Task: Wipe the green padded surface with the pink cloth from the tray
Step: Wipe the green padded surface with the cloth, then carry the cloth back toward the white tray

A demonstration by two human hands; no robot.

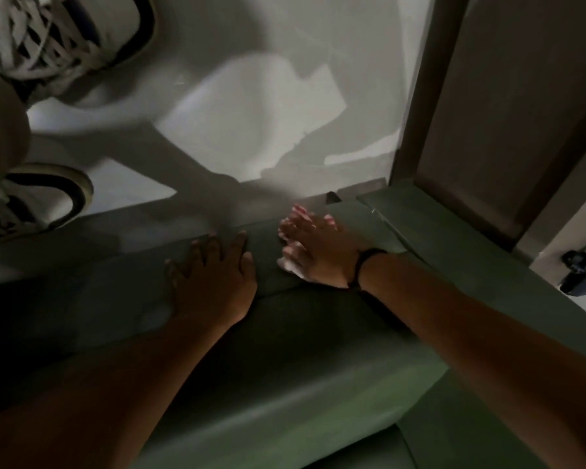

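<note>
Fingers [305, 228] of my right hand [318, 252] lie spread and flat on the crumpled pink cloth [291, 262], pressing it onto the green padded surface [318, 350] just right of frame centre; cloth edges peek out past the fingertips and beside the palm. My left hand [214, 282] rests open, palm down, on the same padding just beside it, holding nothing. A thin black band [362, 265] circles my right wrist. Two white lace-up sneakers [41, 38] sit on the pale floor [251, 113] at upper left. A brown panel [487, 113] rises at upper right.
</note>
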